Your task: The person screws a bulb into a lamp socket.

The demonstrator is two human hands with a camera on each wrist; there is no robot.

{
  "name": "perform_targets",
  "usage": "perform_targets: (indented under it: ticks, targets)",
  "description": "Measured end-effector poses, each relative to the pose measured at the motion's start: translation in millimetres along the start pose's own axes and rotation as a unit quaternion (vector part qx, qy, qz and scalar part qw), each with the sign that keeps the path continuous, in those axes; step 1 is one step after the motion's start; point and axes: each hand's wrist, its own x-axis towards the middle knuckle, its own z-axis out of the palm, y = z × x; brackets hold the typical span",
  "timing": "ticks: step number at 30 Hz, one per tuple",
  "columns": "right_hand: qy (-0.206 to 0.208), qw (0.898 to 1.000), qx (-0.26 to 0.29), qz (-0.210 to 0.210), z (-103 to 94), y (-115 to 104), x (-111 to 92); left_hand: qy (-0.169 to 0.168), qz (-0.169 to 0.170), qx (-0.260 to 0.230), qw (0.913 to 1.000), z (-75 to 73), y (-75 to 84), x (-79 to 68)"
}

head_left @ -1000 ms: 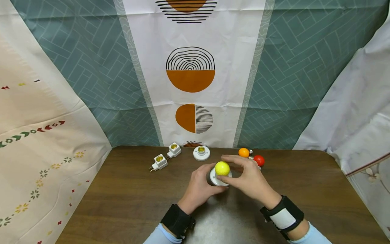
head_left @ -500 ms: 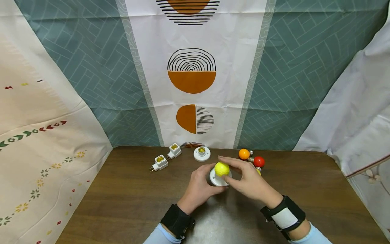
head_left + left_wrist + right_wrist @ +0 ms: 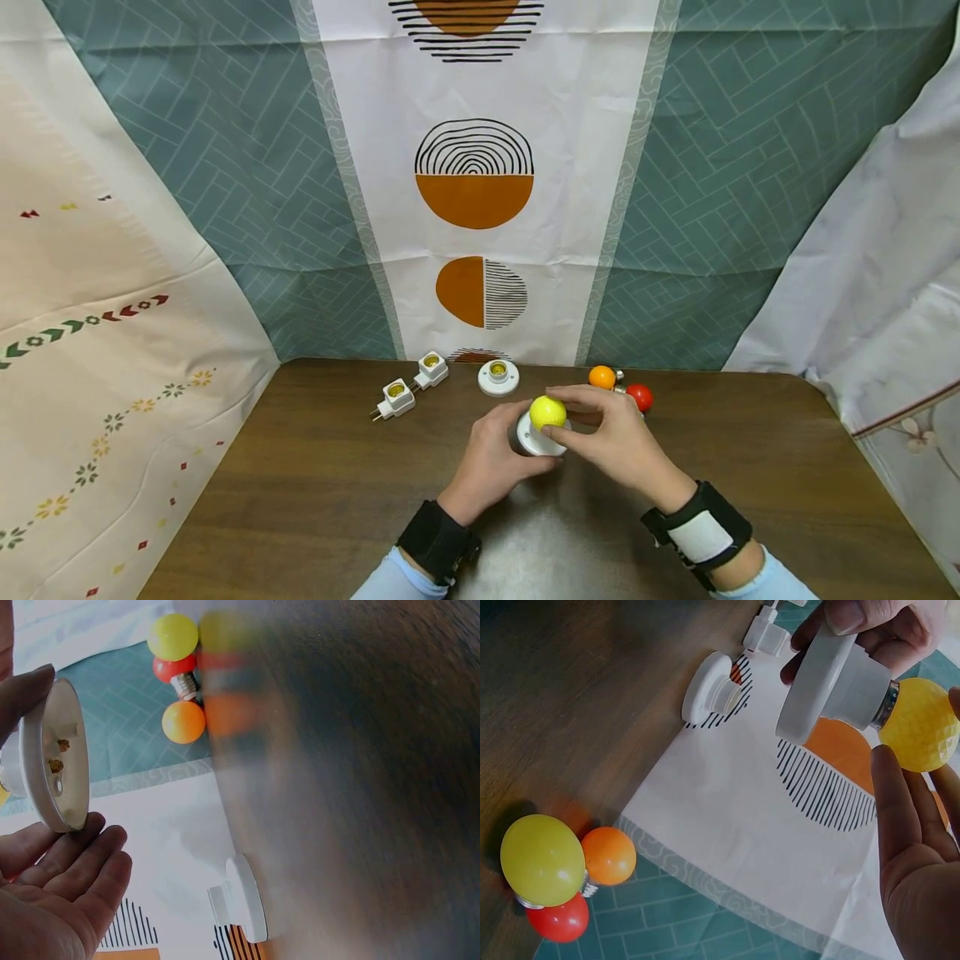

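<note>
My left hand (image 3: pixel 491 458) grips a white round lamp socket (image 3: pixel 534 440) by its base, holding it off the table; in the left wrist view the base's hollow underside (image 3: pixel 66 727) faces the camera. Atop the socket is a yellow light bulb (image 3: pixel 548 412), pinched between the thumb and fingers of my right hand (image 3: pixel 618 437). Part of the bulb's metal screw collar (image 3: pixel 888 703) shows at the socket mouth in the right wrist view. How deep the thread sits inside is hidden.
Another round socket (image 3: pixel 498 378) stands near the table's back edge. Left of it lie two white plug-in sockets, one nearer (image 3: pixel 394 399) and one farther (image 3: pixel 431 369). Orange (image 3: pixel 602 377), red (image 3: pixel 641 396) and yellow (image 3: pixel 544 860) bulbs lie at back right. Patterned cloth (image 3: pixel 476 175) hangs behind.
My right fingers have shifted slightly round the bulb, first leftward, then back to the right. The left hand keeps its hold on the socket. The view has drifted slightly.
</note>
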Motion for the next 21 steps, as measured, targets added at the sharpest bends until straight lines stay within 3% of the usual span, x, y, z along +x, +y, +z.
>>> perform_targets:
  ticks: [9, 17, 21]
  targets:
    - [-0.003, 1.000, -0.015, 0.003, -1.1, -3.3, -2.0, -0.004, -0.002, 0.003, 1.0000, 0.4, 0.8, -1.2]
    - [-0.064, 0.998, 0.003, -0.027, -5.3, -2.6, -2.8, -0.011, 0.002, 0.006, 0.9999, 0.2, 3.3, -2.0]
    - [-0.074, 0.997, 0.011, -0.029, -5.8, -2.5, -3.2, -0.012, -0.002, 0.006, 0.9999, 0.1, 5.2, -2.9]
